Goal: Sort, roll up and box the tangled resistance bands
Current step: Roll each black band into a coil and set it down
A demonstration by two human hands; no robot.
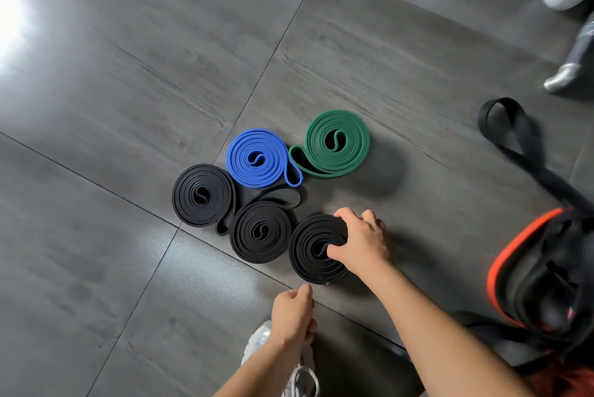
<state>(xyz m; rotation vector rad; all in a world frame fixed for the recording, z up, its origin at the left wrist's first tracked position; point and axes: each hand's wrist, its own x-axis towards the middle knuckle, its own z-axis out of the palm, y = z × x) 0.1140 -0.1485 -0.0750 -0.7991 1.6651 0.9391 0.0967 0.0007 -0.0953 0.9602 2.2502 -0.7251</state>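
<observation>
Five rolled bands are found lying flat on the grey tiled floor [96, 107], grouped close together. In the far row a blue roll [246, 152] is placed on the left and a green roll [352, 139] on the right, their loose tail loops touching between them. In the near row three black rolls are set side by side: the left black roll [213, 205], the middle black roll [249, 223] touching it, and the right black roll [305, 252] just beside the middle one. The right black roll is held by the right hand [360, 239], the thumb set at the centre of the coil and the fingers curled over its far right edge. The left hand [292, 310] is kept just near of that roll, apart from it, with fingers curled inward; whether anything is held in it cannot be told. A light shoe [257, 342] is seen under the left wrist. At the far right a loose black band [527, 152] is laid unrolled on the floor, running toward a tangled heap [546, 284] of dark bands at the right edge, with an orange band [501, 264] looped round its left side.
</observation>
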